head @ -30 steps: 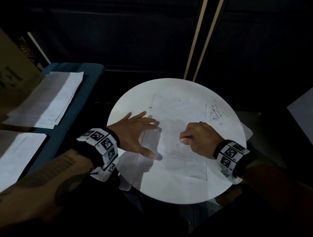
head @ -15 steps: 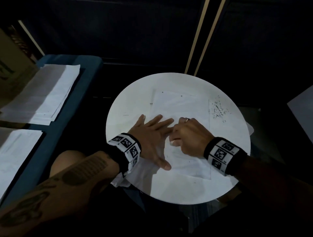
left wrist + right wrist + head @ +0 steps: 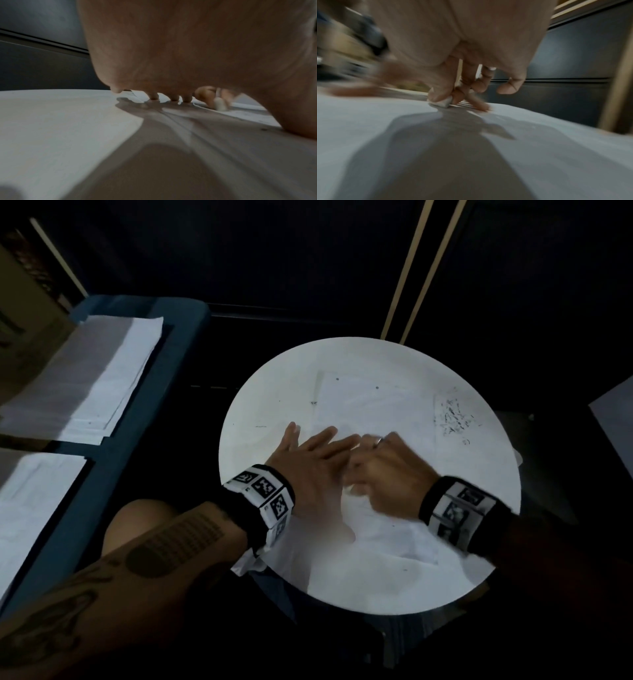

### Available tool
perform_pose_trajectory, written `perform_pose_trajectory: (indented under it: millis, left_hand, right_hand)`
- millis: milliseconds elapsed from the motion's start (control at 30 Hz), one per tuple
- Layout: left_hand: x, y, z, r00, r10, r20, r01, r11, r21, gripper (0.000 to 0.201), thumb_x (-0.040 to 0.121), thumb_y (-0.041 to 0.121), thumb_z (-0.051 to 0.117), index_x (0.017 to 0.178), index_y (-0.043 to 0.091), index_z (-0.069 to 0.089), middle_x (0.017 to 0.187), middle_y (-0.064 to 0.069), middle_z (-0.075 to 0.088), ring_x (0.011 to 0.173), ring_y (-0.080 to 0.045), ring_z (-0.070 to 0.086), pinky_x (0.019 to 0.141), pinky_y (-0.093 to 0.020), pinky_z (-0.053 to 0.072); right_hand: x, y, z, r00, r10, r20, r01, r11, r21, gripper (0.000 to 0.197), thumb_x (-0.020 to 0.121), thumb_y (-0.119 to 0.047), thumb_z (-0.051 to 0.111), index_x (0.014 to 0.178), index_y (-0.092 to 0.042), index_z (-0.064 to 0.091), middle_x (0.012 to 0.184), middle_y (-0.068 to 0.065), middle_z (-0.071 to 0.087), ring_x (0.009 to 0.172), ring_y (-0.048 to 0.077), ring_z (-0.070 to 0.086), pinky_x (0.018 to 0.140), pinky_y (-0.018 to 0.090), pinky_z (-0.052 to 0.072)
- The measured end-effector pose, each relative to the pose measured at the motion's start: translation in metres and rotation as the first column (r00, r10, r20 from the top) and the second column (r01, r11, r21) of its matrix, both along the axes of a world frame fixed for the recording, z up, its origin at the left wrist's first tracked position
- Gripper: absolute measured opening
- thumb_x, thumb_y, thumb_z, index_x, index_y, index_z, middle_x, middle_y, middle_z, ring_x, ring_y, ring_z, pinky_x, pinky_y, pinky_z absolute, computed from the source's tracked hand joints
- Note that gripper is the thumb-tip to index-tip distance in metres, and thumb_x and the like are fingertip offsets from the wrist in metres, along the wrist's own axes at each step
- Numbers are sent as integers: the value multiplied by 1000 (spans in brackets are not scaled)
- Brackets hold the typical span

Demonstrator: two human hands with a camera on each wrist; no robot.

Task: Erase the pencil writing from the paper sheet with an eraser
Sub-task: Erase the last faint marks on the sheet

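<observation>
Our right hand pinches the white eraser against the paper sheet; just beside it, our left hand presses flat, fingers straight, on the round worktop.

Matt white paper sheet lies on a smooth, matt white round table; eraser looks chalky.
</observation>
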State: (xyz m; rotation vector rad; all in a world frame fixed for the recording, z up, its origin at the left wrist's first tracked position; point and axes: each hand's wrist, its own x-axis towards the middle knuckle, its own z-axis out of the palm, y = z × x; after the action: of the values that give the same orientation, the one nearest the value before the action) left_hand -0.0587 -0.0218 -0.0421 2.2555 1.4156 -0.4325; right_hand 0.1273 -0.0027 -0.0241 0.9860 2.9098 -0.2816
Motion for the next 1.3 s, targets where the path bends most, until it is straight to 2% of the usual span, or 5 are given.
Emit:
perform_pose_trajectory:
  millis: [467,600,700,833,1300]
  left_hand:
    - [0,-2,3,1000,7,-12,-7,1000,2,143,54,103,60,159,49,-19,166,25,-30,154,-12,-32,121,-65,-19]
    - [1,-1,3,1000,-2,-23,2,1000,-10,143,54,103,60,161,47,-18,167,24,-29,155,-12,-31,120,-66,-20]
    - [-1,-2,0,1000,16,11,-16,1000,9,145,51,103,60,161,48,-17,167,26,-28,154,-10,-31,120,-64,-21]
    - [2,0,2,999,-2,-40,2,1000,-12,143,54,102,61,162,47,-13,167,24,-29,155,-13,-30,116,-76,-16]
    - [4,0,5,998,-5,-64,4,1000,-22,135,54,102,62,157,57,-13,167,23,-30,155,-14,-30,112,-83,-11]
  right_hand:
    - [-9,-18,-10,987,157,-21,-157,988,7,15,76,-16,73,75,-30,76,78,-13,68,90,21,62,76,34,35]
    - [2,3,-3,1000,-7,9,6,999,50,16,84,-17,69,83,-32,74,89,-15,68,104,19,56,84,41,40]
    - [-7,-22,-10,982,189,-14,-189,982,23,20,72,-11,73,76,-31,76,83,-15,69,92,22,62,74,40,46]
    - [14,6,-6,999,25,-25,-22,996,88,14,86,-20,75,84,-34,76,91,-16,70,99,20,57,80,41,43]
    - [29,-2,-13,992,113,-57,-108,991,85,26,74,-7,74,79,-33,73,86,-17,66,94,21,57,77,40,41]
